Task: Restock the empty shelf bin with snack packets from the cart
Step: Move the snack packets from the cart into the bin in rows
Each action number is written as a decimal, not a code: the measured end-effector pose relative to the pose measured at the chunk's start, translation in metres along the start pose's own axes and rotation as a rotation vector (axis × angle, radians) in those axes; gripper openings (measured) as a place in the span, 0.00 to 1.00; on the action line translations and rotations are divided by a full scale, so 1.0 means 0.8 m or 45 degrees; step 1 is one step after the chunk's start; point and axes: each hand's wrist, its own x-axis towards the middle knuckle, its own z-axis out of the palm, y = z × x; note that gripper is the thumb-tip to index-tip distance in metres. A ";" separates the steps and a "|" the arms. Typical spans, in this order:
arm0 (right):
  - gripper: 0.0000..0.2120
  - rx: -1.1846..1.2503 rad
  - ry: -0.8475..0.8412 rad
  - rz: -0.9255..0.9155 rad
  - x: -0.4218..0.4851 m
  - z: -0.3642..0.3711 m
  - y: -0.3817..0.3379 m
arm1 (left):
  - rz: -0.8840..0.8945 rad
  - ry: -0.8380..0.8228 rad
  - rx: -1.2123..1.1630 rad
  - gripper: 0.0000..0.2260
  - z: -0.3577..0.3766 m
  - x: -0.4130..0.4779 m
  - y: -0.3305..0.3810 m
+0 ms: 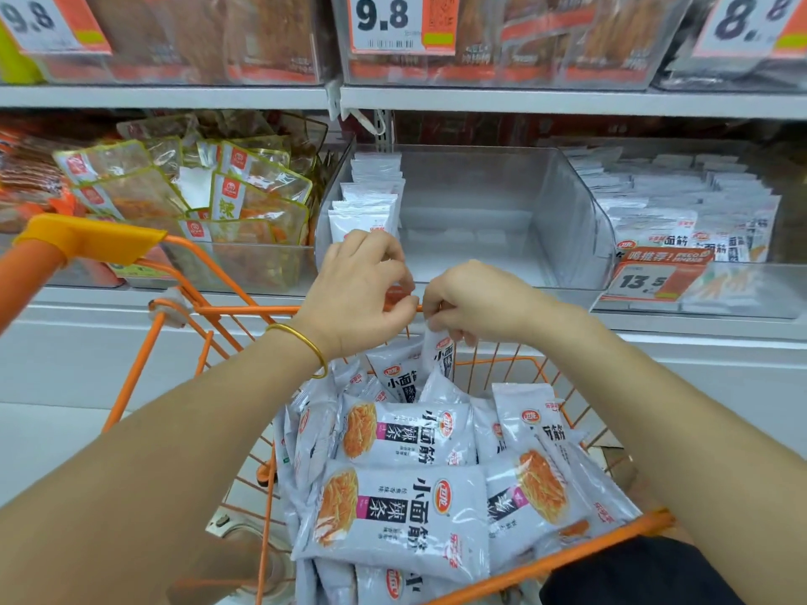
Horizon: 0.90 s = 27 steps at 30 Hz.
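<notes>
Nearest, loose snack packets (393,513) fill the orange cart (567,553). Over the cart's far end the right hand (471,299) curls its fingers (463,329) down and pinches the top edge of 1 packet (442,353), which hangs upright with its long axis vertical. The left hand (358,290) sits just beside it, fingers curled; I cannot tell whether they grip anything. The clear shelf bin (563,198) lies straight ahead and above both hands, mostly bare, with 1 row of packets (369,203) standing against its left wall. The left hand is nearer that row.
</notes>
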 end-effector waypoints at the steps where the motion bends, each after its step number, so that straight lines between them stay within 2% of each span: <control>1: 0.03 0.037 0.018 0.002 0.000 0.002 0.001 | -0.009 -0.011 -0.026 0.18 0.001 0.000 0.000; 9: 0.04 0.121 0.154 -0.026 0.010 0.029 -0.008 | 0.056 -0.135 -0.035 0.21 0.000 -0.007 -0.004; 15: 0.06 0.468 0.298 0.061 0.005 0.024 -0.007 | 0.132 -0.147 0.003 0.18 -0.006 -0.010 -0.008; 19: 0.08 0.736 0.412 0.069 0.006 0.004 -0.008 | 0.205 -0.131 0.065 0.21 -0.002 -0.012 -0.014; 21: 0.08 0.831 0.446 0.082 0.010 -0.004 -0.007 | 0.136 -0.101 -0.018 0.22 -0.002 -0.007 -0.014; 23: 0.02 0.935 0.579 0.122 0.017 -0.008 -0.001 | 0.005 -0.080 -0.141 0.23 -0.003 0.003 -0.011; 25: 0.07 1.016 0.750 0.206 0.022 -0.010 0.008 | -0.163 -0.060 -0.268 0.21 -0.005 0.013 -0.011; 27: 0.15 1.089 0.694 0.308 0.025 -0.010 0.016 | -0.308 -0.021 -0.386 0.16 -0.006 0.022 -0.014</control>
